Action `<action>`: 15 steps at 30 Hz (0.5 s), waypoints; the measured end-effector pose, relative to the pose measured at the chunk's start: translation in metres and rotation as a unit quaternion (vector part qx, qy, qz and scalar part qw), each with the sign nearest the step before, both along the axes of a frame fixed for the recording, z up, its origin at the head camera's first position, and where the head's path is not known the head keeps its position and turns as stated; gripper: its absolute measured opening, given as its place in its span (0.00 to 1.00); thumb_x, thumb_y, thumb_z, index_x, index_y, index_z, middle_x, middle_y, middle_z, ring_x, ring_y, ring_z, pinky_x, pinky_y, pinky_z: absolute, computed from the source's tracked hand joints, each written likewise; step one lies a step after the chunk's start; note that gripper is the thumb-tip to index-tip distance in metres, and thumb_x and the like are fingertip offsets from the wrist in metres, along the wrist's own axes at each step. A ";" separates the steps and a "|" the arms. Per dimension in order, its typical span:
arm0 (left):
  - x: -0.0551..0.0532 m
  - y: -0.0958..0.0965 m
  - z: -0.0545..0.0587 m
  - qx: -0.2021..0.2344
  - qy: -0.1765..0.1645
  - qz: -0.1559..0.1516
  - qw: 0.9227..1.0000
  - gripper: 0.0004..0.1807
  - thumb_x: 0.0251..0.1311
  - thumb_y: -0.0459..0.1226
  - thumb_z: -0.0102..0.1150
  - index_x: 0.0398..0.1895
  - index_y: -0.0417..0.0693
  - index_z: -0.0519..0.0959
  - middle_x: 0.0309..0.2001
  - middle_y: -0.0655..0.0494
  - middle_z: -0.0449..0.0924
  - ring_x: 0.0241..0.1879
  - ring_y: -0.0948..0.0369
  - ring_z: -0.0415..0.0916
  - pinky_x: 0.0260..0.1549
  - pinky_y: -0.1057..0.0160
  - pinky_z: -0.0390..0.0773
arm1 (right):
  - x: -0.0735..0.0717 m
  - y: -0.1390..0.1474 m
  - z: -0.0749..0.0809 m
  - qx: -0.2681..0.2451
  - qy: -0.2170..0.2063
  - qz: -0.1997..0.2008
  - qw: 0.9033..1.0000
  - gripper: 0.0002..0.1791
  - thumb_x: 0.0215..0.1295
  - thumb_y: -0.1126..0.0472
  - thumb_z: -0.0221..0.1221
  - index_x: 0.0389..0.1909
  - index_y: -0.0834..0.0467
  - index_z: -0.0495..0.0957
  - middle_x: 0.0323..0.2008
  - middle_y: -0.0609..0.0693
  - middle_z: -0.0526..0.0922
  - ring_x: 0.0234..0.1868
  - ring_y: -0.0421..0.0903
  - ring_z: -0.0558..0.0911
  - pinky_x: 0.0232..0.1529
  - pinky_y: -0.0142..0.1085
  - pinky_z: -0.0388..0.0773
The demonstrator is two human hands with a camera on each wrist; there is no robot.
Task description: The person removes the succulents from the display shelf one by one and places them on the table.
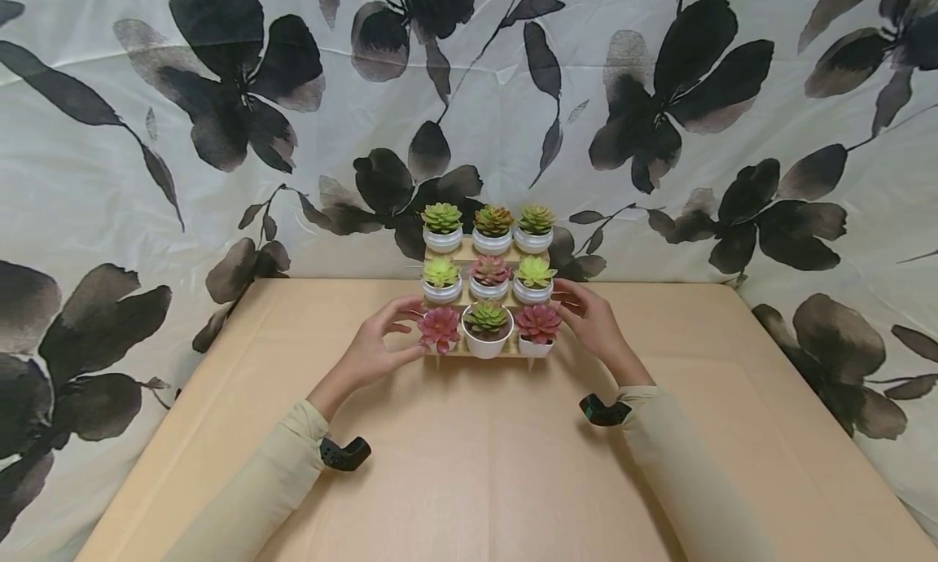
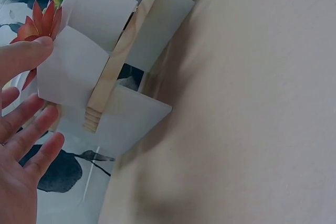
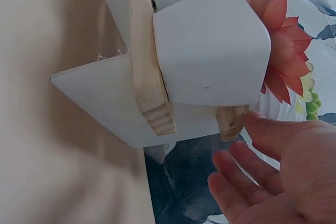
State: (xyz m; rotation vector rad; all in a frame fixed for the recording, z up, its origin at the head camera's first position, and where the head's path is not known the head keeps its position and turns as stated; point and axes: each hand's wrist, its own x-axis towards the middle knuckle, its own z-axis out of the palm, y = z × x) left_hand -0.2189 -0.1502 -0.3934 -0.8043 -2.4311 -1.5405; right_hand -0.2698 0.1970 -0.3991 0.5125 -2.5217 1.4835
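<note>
A tiered wooden stand (image 1: 506,363) with white side panels (image 2: 142,114) holds several small artificial succulents in white pots on the table. My left hand (image 1: 381,340) is at its left side, thumb at the front-left pot (image 2: 73,66) with a reddish-pink succulent (image 1: 440,328), other fingers extended and spread. On the opposite side is my right hand (image 1: 589,318), its thumb tip close to the end of a wooden slat (image 3: 230,121) and its fingers loosely bent. Beside it stands the front-right pot (image 3: 212,51) with another reddish-pink succulent (image 1: 538,324). A green succulent (image 1: 487,318) sits between these two.
The light wood-coloured table (image 1: 469,464) runs back to a white cloth (image 1: 513,122) printed with dark flowers, hanging behind and at the sides. Green and pink succulents fill the upper tiers. A black wrist device (image 1: 344,454) is on each arm.
</note>
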 end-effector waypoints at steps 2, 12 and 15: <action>0.000 0.000 -0.001 0.000 -0.001 0.001 1.000 0.37 0.49 0.25 0.69 0.64 0.31 0.65 0.56 0.35 0.75 0.56 0.42 0.75 0.53 0.41 0.79 | -0.001 0.000 -0.002 -0.004 -0.003 0.001 1.000 0.23 0.66 0.72 0.55 0.62 0.71 0.68 0.58 0.71 0.74 0.59 0.68 0.75 0.63 0.57 0.74; -0.002 0.002 -0.004 0.002 -0.008 0.005 1.000 0.36 0.50 0.26 0.69 0.63 0.32 0.66 0.56 0.35 0.75 0.56 0.42 0.75 0.52 0.40 0.79 | -0.014 0.004 -0.020 -0.018 -0.008 -0.011 1.000 0.23 0.67 0.68 0.57 0.63 0.65 0.70 0.59 0.66 0.75 0.60 0.63 0.76 0.64 0.53 0.74; -0.002 0.003 -0.005 0.002 -0.007 0.005 1.000 0.35 0.50 0.27 0.70 0.63 0.33 0.67 0.57 0.37 0.74 0.56 0.43 0.74 0.52 0.41 0.80 | -0.014 0.003 -0.020 -0.022 -0.014 -0.013 1.000 0.23 0.66 0.69 0.57 0.62 0.65 0.70 0.59 0.67 0.75 0.60 0.63 0.76 0.64 0.53 0.74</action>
